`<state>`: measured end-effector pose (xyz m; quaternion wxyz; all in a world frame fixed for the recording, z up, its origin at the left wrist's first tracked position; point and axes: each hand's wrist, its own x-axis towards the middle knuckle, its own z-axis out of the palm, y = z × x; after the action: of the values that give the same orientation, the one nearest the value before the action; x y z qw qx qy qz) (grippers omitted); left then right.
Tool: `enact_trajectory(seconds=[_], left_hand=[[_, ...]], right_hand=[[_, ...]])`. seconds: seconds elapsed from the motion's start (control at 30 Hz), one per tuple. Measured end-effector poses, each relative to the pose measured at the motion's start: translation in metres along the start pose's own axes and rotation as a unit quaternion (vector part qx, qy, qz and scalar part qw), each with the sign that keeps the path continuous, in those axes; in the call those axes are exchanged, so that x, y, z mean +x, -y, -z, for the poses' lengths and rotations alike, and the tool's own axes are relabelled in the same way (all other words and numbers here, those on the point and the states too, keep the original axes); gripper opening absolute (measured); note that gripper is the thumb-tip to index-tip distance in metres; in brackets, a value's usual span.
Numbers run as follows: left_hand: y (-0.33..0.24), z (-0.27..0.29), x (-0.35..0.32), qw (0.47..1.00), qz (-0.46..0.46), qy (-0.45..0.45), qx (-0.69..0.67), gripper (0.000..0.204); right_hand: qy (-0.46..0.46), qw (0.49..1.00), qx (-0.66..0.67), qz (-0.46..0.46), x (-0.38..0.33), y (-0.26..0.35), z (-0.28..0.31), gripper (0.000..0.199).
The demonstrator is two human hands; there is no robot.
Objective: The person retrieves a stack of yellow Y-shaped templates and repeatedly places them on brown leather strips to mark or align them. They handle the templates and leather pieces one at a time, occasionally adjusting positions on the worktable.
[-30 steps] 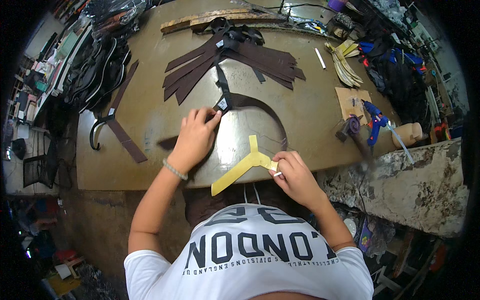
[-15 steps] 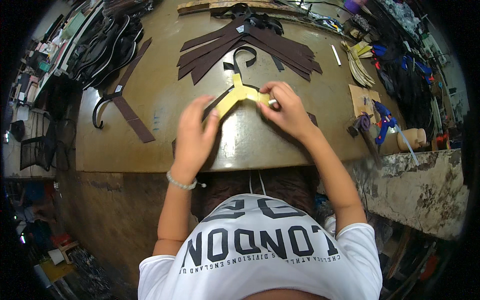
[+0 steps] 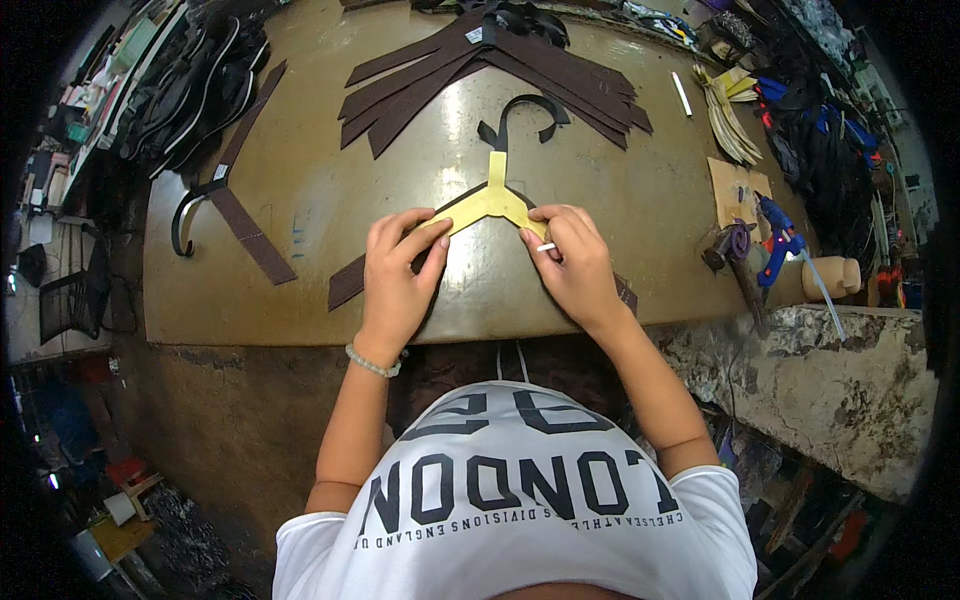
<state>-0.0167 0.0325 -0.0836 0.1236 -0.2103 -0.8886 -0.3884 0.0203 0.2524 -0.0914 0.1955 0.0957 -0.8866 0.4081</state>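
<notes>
A yellow three-armed template (image 3: 490,199) lies flat on a dark brown strap piece (image 3: 350,282) on the worktable (image 3: 300,200). My left hand (image 3: 400,270) presses down on the template's left arm. Pressing on its right arm is my right hand (image 3: 570,262), which also has a small white marker (image 3: 546,247) between the fingers. The brown piece's black hooked end (image 3: 522,112) sticks out beyond the template's top arm. Most of the brown piece is hidden under the template and both hands.
Several dark brown cut strips (image 3: 480,70) fan out at the table's far side. Another hooked strap (image 3: 215,215) lies at left. A blue glue gun (image 3: 780,238), a hammer (image 3: 738,262) and yellow templates (image 3: 730,110) sit at right. Black straps (image 3: 190,80) pile up at far left.
The yellow template went from being held near the table's front edge to lying on the brown strap piece. Both hands now press it flat there.
</notes>
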Motion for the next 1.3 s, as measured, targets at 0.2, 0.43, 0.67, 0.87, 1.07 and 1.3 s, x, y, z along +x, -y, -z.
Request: enact_trajectory(seconds=[0.2,0.43,0.67,0.87,1.07,1.3], left_hand=[[-0.002,0.001,0.005,0.999,0.038,0.011,-0.012,0.020],[-0.030,-0.015,0.012,0.965,-0.097,0.061,0.237,0.019],[-0.060,-0.062,0.025,0.861,-0.077,0.136,0.485,0.046],[-0.067,-0.075,0.022,0.876,-0.038,0.114,0.468,0.059],[-0.071,-0.073,0.023,0.864,-0.052,0.138,0.482,0.088],[-0.079,-0.075,0.027,0.872,-0.014,0.159,0.463,0.105]], right_hand=[[-0.006,1.000,-0.021,-0.013,0.005,0.002,0.001,0.016],[0.008,0.990,-0.110,0.085,-0.001,0.000,-0.001,0.015],[0.033,0.997,0.011,0.069,-0.009,-0.009,0.026,0.016],[-0.156,0.915,0.330,-0.172,-0.026,-0.011,0.064,0.023],[-0.087,0.977,0.045,-0.191,-0.042,0.007,0.049,0.016],[-0.115,0.982,-0.065,-0.137,-0.052,0.021,0.043,0.009]])
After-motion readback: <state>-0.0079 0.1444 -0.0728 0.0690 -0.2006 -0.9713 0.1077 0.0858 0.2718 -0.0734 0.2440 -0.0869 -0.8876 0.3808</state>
